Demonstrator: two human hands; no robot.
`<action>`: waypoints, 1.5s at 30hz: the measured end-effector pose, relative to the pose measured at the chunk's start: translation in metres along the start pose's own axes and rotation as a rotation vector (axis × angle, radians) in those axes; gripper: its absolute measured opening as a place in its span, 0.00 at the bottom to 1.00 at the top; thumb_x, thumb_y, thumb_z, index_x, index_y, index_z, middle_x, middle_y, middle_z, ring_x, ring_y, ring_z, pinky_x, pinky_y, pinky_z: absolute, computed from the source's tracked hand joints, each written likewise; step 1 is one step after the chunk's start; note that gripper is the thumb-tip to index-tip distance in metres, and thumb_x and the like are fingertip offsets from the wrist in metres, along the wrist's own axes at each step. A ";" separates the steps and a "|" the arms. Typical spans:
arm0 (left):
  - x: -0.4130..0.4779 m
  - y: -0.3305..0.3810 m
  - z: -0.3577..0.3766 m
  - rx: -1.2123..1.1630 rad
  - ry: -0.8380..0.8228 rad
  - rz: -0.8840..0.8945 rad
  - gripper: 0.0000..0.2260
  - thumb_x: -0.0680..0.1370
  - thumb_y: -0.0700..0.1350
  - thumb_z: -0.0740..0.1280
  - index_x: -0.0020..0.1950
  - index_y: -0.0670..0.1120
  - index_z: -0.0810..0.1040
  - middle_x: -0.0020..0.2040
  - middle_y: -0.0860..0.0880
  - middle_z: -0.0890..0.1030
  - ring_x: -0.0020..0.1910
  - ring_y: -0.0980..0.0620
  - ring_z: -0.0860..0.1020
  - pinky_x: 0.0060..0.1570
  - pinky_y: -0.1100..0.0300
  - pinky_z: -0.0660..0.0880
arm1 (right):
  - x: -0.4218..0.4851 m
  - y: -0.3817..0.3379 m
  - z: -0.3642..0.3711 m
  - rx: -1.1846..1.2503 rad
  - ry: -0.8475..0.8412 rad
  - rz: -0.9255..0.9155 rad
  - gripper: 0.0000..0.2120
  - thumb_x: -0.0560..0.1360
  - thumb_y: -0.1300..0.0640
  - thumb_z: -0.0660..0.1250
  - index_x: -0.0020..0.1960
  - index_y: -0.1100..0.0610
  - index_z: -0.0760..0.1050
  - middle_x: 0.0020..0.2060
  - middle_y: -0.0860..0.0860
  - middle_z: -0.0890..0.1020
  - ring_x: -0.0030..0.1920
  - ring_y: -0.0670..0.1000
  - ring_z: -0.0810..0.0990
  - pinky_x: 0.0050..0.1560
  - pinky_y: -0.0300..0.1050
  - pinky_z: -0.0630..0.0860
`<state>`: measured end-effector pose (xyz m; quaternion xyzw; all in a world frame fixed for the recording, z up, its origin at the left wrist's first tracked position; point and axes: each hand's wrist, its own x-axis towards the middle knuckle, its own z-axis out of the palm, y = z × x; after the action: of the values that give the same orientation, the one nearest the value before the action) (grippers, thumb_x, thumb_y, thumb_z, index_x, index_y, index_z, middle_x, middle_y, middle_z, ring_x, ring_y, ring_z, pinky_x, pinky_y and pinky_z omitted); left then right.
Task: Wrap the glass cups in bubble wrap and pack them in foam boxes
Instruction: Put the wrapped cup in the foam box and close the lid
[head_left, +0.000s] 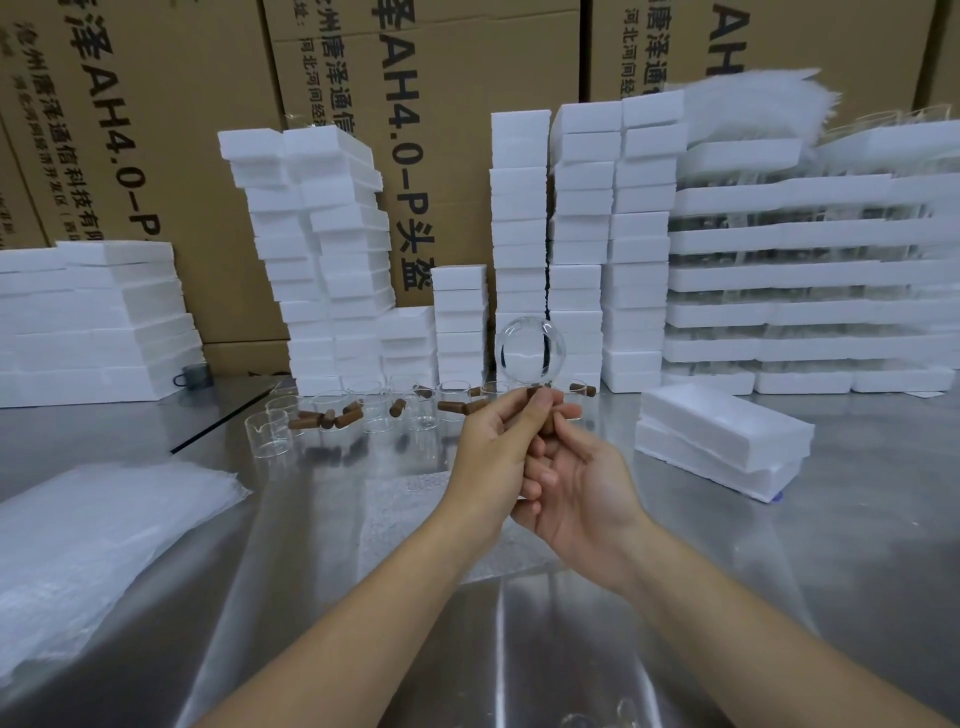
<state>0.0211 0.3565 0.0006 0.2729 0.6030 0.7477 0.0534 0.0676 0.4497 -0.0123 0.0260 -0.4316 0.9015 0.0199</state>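
Now gripping glass cup (530, 347) by wooden handle (534, 394) with left hand (488, 447) and right hand (582, 488), held up, probably checking before wrapping.

We hold one glass cup (530, 353) up in the air. It is tipped on its side, so a round end faces us. It is clear, with a short brown handle (546, 427). Our left hand (493, 447) and right hand (576, 488) both pinch that handle.

More cups (376, 415) like it stand upright in a row on the table (857, 519), further back. Some have brown handles sticking out.

A flat bubble wrap sheet (410, 499) lies under our hands. A thick pile of bubble wrap (93, 540) lies at the left.

White foam boxes (332, 249) stand in tall stacks behind the cups. A pair of boxes (722, 441) lies at the right, one on top of the other.
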 end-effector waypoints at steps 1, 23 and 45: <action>0.000 -0.001 0.001 -0.014 0.010 -0.004 0.10 0.86 0.52 0.67 0.56 0.48 0.86 0.56 0.51 0.89 0.26 0.56 0.72 0.20 0.67 0.65 | 0.000 0.000 0.000 -0.007 0.003 -0.001 0.21 0.82 0.42 0.60 0.36 0.52 0.72 0.27 0.49 0.64 0.29 0.48 0.66 0.33 0.43 0.60; 0.012 -0.002 -0.023 0.088 -0.009 0.121 0.34 0.73 0.49 0.84 0.74 0.65 0.74 0.62 0.54 0.85 0.55 0.58 0.86 0.54 0.61 0.82 | 0.002 -0.040 -0.026 -0.383 0.372 -0.426 0.23 0.86 0.46 0.58 0.45 0.51 0.88 0.30 0.48 0.64 0.26 0.49 0.63 0.33 0.44 0.62; 0.019 -0.019 -0.036 0.432 0.037 0.309 0.29 0.70 0.58 0.83 0.68 0.66 0.76 0.62 0.61 0.82 0.58 0.58 0.83 0.50 0.63 0.79 | 0.001 -0.014 -0.026 -0.775 0.290 -0.509 0.19 0.74 0.42 0.77 0.62 0.44 0.76 0.54 0.50 0.82 0.53 0.48 0.84 0.40 0.46 0.85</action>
<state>-0.0161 0.3380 -0.0147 0.3529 0.7008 0.6058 -0.1320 0.0671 0.4791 -0.0176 -0.0046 -0.7082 0.6354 0.3079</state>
